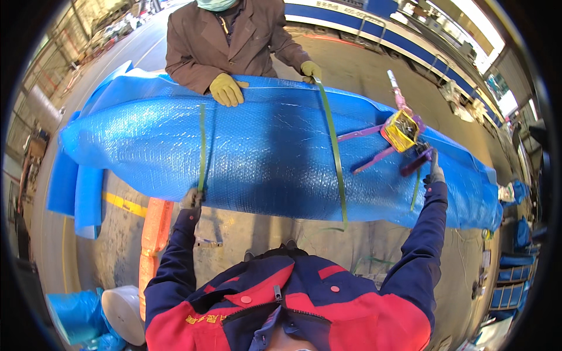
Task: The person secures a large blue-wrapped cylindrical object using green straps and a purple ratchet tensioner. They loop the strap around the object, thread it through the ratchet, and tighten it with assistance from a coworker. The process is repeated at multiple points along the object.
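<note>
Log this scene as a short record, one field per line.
Left hand: gloved, at the lower end of a green strap; grip unclear
Right hand: gloved, holding a purple-handled tool with a yellow box
Bundle: blue textured sheeting, straps across it
Co-worker: yellow gloves, one on the sheeting, one at another strap
Floor: orange wrapped item, white roll

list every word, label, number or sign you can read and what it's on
Jacket: small yellow characters on the red left chest; wording not copied here.
Blue-and-white panel, behind: dark characters and digits, small and partly blurred; not copied either.
I see no other text clear enough to read.
</note>
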A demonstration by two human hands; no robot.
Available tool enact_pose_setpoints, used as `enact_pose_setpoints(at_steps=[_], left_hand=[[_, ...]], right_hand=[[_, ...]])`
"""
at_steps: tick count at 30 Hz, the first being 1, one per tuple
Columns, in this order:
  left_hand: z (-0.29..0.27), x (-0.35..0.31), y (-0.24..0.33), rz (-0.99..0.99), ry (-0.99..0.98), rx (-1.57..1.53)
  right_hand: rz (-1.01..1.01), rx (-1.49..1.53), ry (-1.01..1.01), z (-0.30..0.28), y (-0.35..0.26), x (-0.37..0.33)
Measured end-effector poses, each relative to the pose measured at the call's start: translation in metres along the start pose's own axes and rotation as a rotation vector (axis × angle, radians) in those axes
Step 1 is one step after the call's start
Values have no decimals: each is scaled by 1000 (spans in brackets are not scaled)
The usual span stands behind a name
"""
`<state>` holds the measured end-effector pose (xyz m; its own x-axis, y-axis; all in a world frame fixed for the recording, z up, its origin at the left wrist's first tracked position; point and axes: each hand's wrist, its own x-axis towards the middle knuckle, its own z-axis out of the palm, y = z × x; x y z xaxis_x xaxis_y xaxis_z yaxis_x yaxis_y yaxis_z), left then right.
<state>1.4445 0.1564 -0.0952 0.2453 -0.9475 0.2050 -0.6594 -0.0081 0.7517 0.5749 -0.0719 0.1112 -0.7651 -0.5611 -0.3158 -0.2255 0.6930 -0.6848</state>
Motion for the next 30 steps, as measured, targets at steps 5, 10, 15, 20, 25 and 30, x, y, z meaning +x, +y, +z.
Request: enact_pose_setpoints(at_steps=[5, 10, 15, 20, 25, 30], left_hand=[[29, 11, 45, -251, 115, -751], [43, 20, 31, -454, 77, -971], [42, 7, 59, -346, -52, -896], [41, 16, 129, 28, -277, -698], [22, 54, 139, -136, -77, -941], [10, 68, 120, -144, -44, -884]], right_hand=[[60, 857, -612, 40, -8, 21], [-361, 963, -515, 46, -4, -1], [-557, 987, -395, 29, -2, -131], [-591, 601, -395, 54, -12, -352], [-552, 498, -1107, 159, -17, -511], [-636, 418, -1051, 271, -7, -557]])
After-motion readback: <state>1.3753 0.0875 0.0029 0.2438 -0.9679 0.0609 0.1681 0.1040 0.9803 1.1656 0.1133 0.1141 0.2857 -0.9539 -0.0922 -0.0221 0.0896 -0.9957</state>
